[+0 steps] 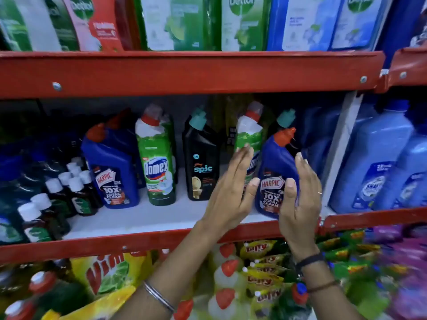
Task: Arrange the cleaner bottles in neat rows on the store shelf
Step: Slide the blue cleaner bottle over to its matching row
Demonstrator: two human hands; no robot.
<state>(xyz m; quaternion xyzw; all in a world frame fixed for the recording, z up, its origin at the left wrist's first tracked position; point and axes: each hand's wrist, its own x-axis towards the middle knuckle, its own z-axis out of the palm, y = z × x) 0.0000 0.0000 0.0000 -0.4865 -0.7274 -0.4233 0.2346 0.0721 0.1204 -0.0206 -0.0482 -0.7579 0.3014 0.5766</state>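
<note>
On the white middle shelf (161,215) a blue Harpic bottle (273,158) with a red cap stands tilted near the front edge at the right. My right hand (300,204) cups its right side, thumb on the label. My left hand (231,192) is open with fingers straight, its thumb at the bottle's left edge, covering the lower part of a green Domex bottle (249,132). Further left stand a black Spic bottle (201,162), another green Domex bottle (157,162) and a second blue Harpic bottle (113,172). A teal-capped black bottle (286,117) shows behind.
Small dark bottles with white caps (69,188) crowd the shelf's left end. Large light-blue bottles (379,162) fill the bay to the right, past a white upright. A red beam (184,72) carries Dettol pouches above. Vim packs (108,276) and red-capped bottles lie below.
</note>
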